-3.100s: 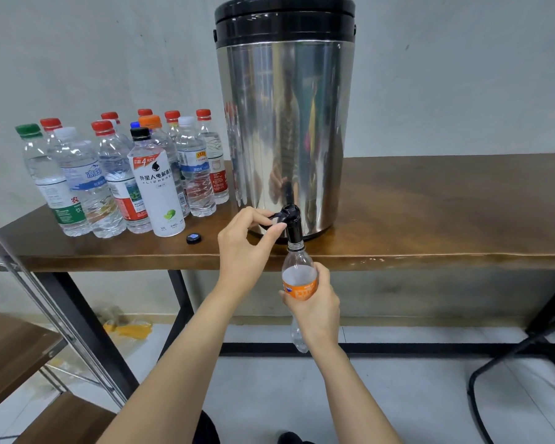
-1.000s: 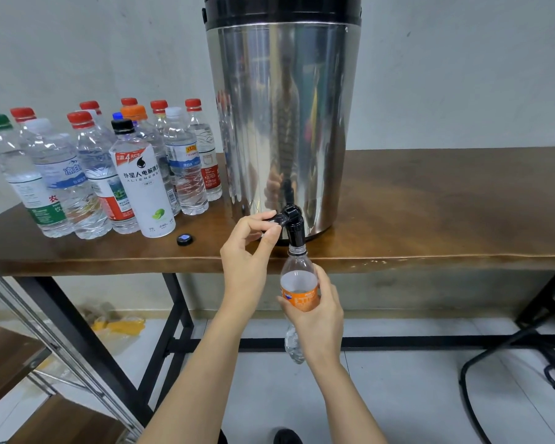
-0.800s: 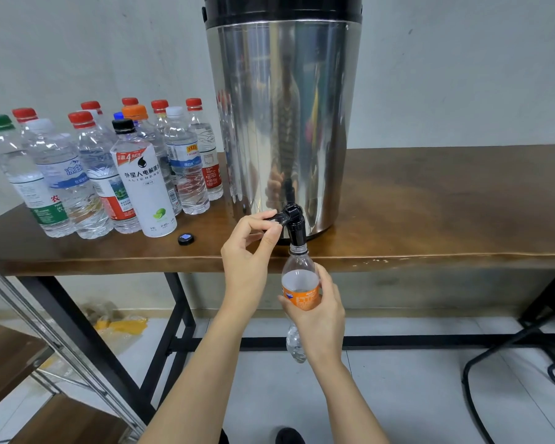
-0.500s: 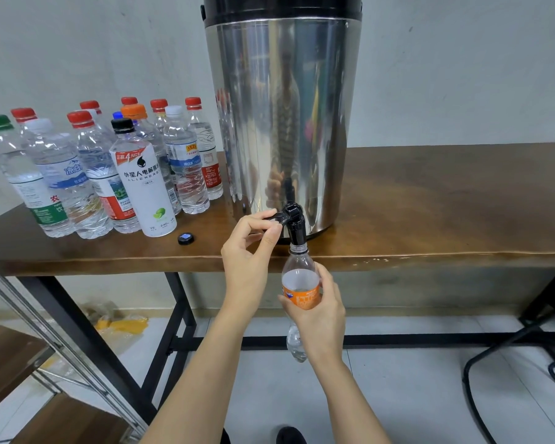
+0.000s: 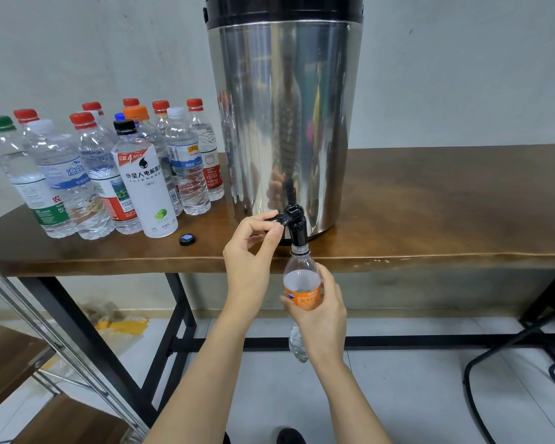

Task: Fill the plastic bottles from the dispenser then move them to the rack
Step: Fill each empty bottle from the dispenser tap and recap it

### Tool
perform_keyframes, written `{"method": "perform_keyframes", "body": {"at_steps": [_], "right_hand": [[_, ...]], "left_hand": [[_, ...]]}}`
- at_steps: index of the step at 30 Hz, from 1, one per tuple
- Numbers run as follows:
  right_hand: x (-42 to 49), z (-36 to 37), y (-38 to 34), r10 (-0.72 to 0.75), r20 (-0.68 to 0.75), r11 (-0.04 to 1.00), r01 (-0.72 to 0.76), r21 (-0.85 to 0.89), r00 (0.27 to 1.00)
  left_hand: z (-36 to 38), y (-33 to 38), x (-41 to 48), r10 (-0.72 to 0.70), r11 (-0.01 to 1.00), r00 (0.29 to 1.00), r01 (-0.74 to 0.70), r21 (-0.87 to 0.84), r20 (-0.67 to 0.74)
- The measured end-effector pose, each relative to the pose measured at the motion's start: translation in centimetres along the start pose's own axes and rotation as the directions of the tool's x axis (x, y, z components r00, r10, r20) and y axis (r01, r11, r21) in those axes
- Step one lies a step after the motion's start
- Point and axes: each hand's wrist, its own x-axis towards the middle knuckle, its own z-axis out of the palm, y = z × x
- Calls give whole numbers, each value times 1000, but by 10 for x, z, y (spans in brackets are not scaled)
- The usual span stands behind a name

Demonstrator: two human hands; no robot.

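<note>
A tall steel dispenser (image 5: 285,116) with a black lid stands on the brown wooden table (image 5: 446,203). Its black tap (image 5: 294,225) sticks out over the front edge. My left hand (image 5: 253,251) pinches the tap's lever between thumb and fingers. Under the spout, my right hand (image 5: 321,312) grips a clear bottle with an orange label (image 5: 302,290), uncapped, its mouth right at the spout. A little water shows near the bottle's bottom. A small black cap (image 5: 187,239) lies on the table left of the tap.
Several capped plastic bottles (image 5: 109,174) crowd the table's left part. A metal-framed rack with wooden shelves (image 5: 20,363) stands at lower left. Black table legs and a crossbar run below. Dark cables and a metal base lie on the floor at right.
Since the earliest frame the view has shifted slightly. Both hands have kept their places at the tap and bottle.
</note>
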Motion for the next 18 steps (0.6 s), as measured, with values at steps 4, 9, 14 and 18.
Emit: {"method": "perform_keyframes", "body": {"at_steps": [4, 9, 14, 18], "right_hand": [[1, 0, 0, -5, 0, 1000, 5, -11, 1000], [1, 0, 0, -31, -14, 997, 29, -71, 999], [1, 0, -2, -31, -3, 995, 31, -91, 1000], [1, 0, -3, -36, -2, 996, 35, -80, 999]], "left_hand": [[0, 1, 0, -1, 1000, 1000, 1, 2, -1], [0, 1, -1, -9, 1000, 1000, 9, -4, 0], [1, 1, -1, -14, 1000, 1000, 14, -7, -2], [0, 0, 0, -11, 1000, 1000, 11, -13, -5]]}}
